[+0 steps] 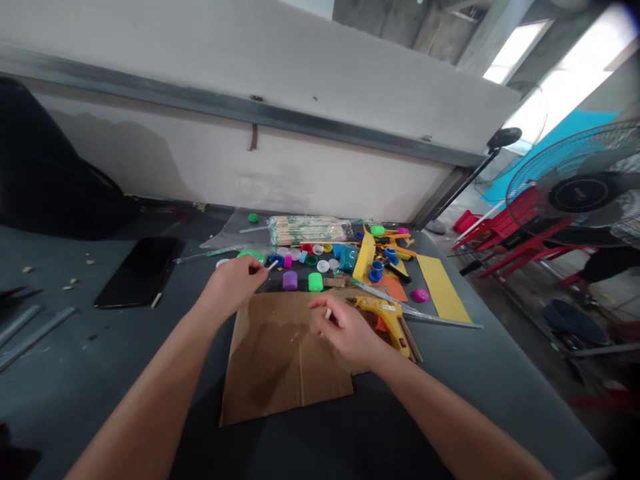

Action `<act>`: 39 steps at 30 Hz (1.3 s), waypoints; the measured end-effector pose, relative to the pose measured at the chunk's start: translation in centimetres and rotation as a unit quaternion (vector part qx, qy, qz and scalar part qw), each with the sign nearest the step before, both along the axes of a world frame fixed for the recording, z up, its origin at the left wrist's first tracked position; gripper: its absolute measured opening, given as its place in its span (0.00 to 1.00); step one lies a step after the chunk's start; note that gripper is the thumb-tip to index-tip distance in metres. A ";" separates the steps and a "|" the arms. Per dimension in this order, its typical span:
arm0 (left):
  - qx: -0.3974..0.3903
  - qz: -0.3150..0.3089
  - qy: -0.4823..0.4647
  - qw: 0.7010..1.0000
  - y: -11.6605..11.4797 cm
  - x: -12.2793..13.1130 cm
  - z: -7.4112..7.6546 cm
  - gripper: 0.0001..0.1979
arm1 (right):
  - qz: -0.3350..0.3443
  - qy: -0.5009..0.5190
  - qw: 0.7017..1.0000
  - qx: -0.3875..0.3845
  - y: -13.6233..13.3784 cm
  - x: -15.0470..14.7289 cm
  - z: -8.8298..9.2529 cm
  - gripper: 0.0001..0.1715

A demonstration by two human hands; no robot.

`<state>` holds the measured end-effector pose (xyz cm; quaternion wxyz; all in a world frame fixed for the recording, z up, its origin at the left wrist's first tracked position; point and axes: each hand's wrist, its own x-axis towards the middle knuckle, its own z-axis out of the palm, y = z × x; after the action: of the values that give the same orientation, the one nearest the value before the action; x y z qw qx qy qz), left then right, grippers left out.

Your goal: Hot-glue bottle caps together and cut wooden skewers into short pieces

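Inside right hand (350, 333), half-hidden stick (329, 313)

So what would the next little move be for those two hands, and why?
Probably bring the left hand toward the right hand over the cardboard, so the left stick meets the right stick. Each hand pinches one short wooden piece, they are apart, and the yellow glue gun lies beside the right hand.
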<state>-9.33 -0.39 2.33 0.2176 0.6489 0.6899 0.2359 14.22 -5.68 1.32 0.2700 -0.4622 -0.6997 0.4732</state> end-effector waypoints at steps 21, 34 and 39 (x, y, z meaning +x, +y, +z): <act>-0.293 -0.109 -0.480 0.820 -2.4 6.6 1.2 0.09 | -0.147 0.238 0.957 -0.079 1.7 0.8 0.8 0.16; -0.271 -0.149 -0.461 0.832 -2.9 8.2 1.3 0.04 | -0.153 0.257 0.951 -0.076 1.6 0.7 0.8 0.14; -0.231 -0.190 -0.406 0.863 -2.5 7.3 1.1 0.06 | -0.145 0.255 0.951 -0.095 1.6 0.7 0.9 0.12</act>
<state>-2.03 -2.88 3.44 0.6629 0.5454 0.4384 0.2661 14.96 -4.12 2.18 0.4595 -0.4460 -0.4850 0.5956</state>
